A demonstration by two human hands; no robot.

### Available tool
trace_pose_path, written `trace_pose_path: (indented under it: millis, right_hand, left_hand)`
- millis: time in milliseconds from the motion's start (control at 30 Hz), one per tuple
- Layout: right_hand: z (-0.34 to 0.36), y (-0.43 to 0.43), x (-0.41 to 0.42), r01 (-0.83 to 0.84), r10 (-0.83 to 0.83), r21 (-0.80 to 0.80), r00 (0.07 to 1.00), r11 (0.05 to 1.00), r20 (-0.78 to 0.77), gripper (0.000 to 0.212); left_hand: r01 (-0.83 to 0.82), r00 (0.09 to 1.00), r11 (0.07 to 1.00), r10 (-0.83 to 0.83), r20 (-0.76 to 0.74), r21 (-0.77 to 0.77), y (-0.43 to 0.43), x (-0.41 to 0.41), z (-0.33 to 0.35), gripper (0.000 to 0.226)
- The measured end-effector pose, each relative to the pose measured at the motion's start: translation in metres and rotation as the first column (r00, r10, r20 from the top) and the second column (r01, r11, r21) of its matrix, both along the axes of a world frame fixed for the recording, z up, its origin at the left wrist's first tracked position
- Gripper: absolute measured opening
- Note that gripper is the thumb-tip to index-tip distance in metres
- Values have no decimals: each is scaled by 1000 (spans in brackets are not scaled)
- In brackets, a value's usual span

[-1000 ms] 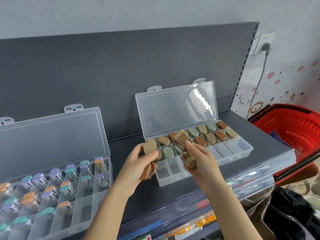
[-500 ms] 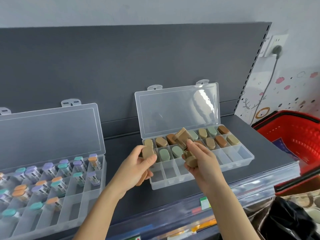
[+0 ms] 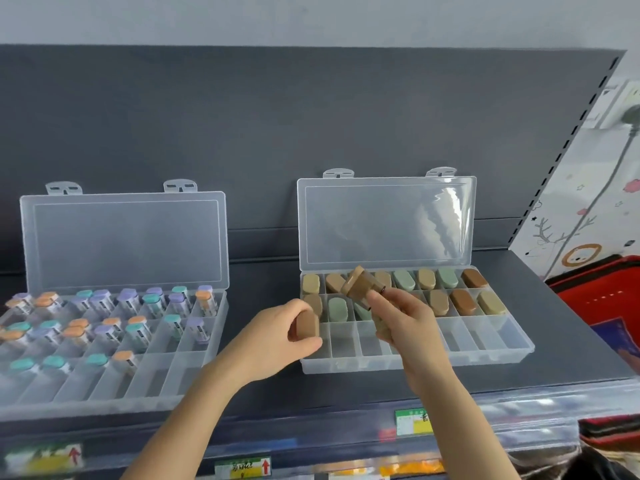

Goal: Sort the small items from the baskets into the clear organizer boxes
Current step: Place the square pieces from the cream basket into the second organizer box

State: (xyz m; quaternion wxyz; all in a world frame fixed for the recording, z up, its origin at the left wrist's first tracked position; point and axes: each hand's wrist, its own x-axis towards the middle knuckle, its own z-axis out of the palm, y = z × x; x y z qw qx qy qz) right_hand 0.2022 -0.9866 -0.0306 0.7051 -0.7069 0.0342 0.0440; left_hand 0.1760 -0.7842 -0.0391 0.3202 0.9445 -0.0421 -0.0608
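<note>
Back panel (image 3: 277,133): matte dark grey sheet, flat, with a slotted upright on its right edge. Shelf deck (image 3: 263,393) has the same grey finish, and a clear glossy price-tag strip (image 3: 242,467) runs along the front lip

Left organizer box (image 3: 104,407): translucent plastic, rectangular, with a gridded base. Its lid stands open against the panel, two hang tabs on top. The back and middle rows hold capped vials (image 3: 152,303): small clear bodies, upright, with purple, teal and orange rounded caps

Right organizer box (image 3: 450,362): same build, smaller, lid up and catching glare. Oval-topped pieces (image 3: 464,301) stand one per compartment in the two back rows: matte tan, brown and sage green

Red basket (image 3: 602,299): perforated plastic, far right, just beside the shelf end, partly cut off. Wall socket (image 3: 630,112) sits above it with a plug and a grey cord

Left hand (image 3: 277,344): at the near-left corner of the right box, fingers and thumb curled round a brown piece (image 3: 307,328). The piece is upright with its rounded end up; cannot tell whether it touches the box

Right hand (image 3: 405,323): over the middle of the same box, thumb and fingers pinching a second brown piece (image 3: 363,284). That piece is tilted, its flat oval face turned up and left. Something tan sits lower in the palm, too blurred to identify
</note>
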Motion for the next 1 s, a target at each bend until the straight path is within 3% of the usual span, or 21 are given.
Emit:
trace_pose_path:
  millis: [133, 267, 400, 533, 633, 667, 700, 733, 800, 833, 867, 933, 1000]
  right_hand:
    - [0, 2, 0, -25, 30, -139, 999, 990, 38, 9]
    - [-2, 2, 1, -14, 23, -169, 999, 986, 46, 14]
    - [-1, -1, 1, 2, 5, -164, 999, 986, 45, 12]
    - [-2, -5, 2, 13, -7, -136, 999, 991, 44, 6]
    - [-3, -7, 3, 35, -29, -142, 998, 989, 48, 8]
    - [-4, -8, 4, 39, -32, -139, 998, 989, 52, 8]
    - [-4, -8, 4, 41, -34, -137, 998, 990, 57, 9]
    - [-3, -9, 4, 42, -34, -137, 998, 990, 61, 9]
    - [-3, -10, 5, 38, -30, -138, 998, 990, 61, 9]
    - [-3, -10, 5, 35, -27, -139, 998, 990, 58, 9]
    - [-4, -10, 5, 32, -24, -139, 998, 990, 57, 10]
    - [-5, -10, 6, 29, -21, -142, 998, 989, 59, 11]
    - [-7, -11, 7, 35, -28, -142, 998, 989, 56, 11]
  left_hand:
    - [38, 999, 995, -34, -43, 97, -3, 0, 8, 28]
    - [84, 995, 966, -70, -64, 243, -9, 4, 12, 19]
    - [80, 996, 949, -61, -72, 306, -13, 9, 9, 33]
    - [-1, 1000, 974, 7, -23, 228, -16, 11, 9, 48]
    - [-220, 964, 969, 233, 125, -108, -16, 15, 17, 45]
    - [-309, 936, 906, 343, 77, -288, -16, 18, 19, 43]
    - [-406, 897, 781, 440, -43, -474, -15, 20, 21, 44]
    - [-506, 846, 597, 486, -221, -623, -14, 23, 23, 46]
    - [-653, 734, 175, 387, -558, -737, -11, 27, 28, 47]
    - [-678, 707, 13, 284, -648, -735, -9, 27, 28, 44]
    - [-682, 702, -85, 201, -683, -726, -6, 28, 28, 40]
    - [-653, 737, -122, 126, -664, -748, -4, 26, 25, 27]
    - [-596, 794, -26, 128, -594, -803, -5, 25, 23, 18]
